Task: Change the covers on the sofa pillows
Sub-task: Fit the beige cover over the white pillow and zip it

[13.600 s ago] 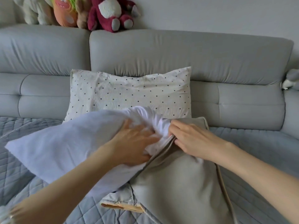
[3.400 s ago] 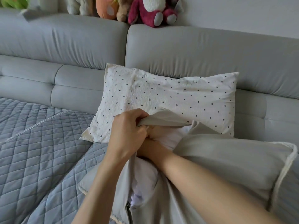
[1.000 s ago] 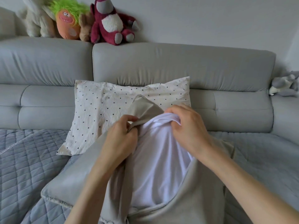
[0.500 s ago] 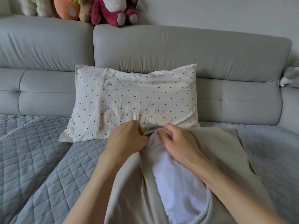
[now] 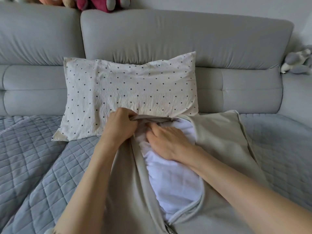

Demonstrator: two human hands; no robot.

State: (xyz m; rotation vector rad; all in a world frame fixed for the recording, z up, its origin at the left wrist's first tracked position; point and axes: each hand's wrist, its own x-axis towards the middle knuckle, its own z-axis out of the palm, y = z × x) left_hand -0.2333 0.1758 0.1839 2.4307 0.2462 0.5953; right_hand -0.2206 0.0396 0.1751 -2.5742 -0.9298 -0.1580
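Observation:
A beige pillow cover (image 5: 217, 132) lies on the sofa seat in front of me, its long opening gaping. A white inner pillow (image 5: 173, 183) shows through that opening. My left hand (image 5: 119, 125) grips the far edge of the beige cover by its corner. My right hand (image 5: 167, 141) lies on the white pillow inside the opening, its fingertips pushed under the cover's far edge. Behind them, a dotted cream pillow (image 5: 130, 92) leans against the sofa back.
The grey sofa back (image 5: 185, 38) runs across the top, with plush toys (image 5: 101, 4) along its ridge and a grey toy (image 5: 298, 61) at the right. A quilted blue-grey cover (image 5: 33, 157) spreads over the seat.
My right hand has slid further into the cover's opening, pressing the white pillow toward the far corner. My left hand keeps its grip on the cover's edge.

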